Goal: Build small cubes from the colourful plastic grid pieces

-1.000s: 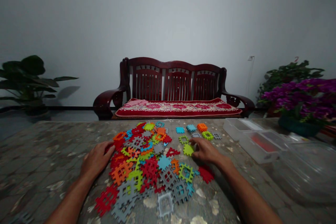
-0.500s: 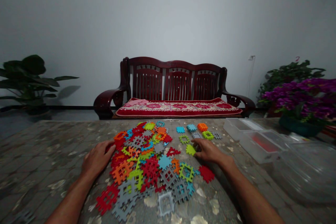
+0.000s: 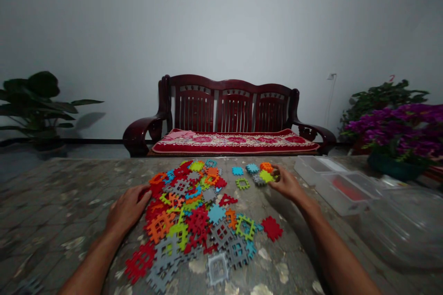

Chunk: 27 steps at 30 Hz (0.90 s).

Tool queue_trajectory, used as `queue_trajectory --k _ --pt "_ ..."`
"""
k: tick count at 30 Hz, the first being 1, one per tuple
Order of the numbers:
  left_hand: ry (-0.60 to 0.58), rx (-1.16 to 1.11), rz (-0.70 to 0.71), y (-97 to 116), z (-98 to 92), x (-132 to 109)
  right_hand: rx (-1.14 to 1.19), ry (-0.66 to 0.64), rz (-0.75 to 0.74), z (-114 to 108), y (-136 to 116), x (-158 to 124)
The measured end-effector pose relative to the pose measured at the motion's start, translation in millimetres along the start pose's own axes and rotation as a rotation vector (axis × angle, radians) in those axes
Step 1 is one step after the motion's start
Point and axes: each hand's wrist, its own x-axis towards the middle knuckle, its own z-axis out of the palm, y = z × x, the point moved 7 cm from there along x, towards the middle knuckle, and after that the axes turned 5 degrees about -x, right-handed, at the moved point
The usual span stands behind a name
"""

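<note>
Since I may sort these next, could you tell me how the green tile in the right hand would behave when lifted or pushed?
The green tile looks thin and flat, so probably light and unlikely to roll. The right hand pinches its edge without sag, suggesting stiffness. Its notches might snag the grey tile alongside.

The right hand pinches a green tile; the left hand rests flat against the tile pile between both hands.

- A plain pale wall, dimly lit, fills the upper frame before me.
- Centre: dark wooden sofa with a red floral cushion.
- Left edge: leafy plant.
- Right edge: purple flowers.
- Bottom: my mottled stone surface.
</note>
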Motion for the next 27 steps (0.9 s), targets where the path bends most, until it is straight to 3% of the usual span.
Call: queue_trajectory --k 4,8,19,27 --pt "0.009 0.004 -0.008 1.3 -1.7 -0.9 -0.103 0.098 0.180 -11.2 31.3 5.6" --pt "0.009 -0.003 -0.006 0.7 -1.6 0.1 -0.208 0.117 0.254 -7.4 43.1 6.9" --pt "0.018 0.006 -0.006 -1.4 -1.7 -0.5 -0.288 0.098 0.337 3.5 50.1 8.9" --pt "0.024 -0.008 0.010 -1.2 -1.4 -0.1 -0.288 0.071 0.318 8.5 45.7 10.0"
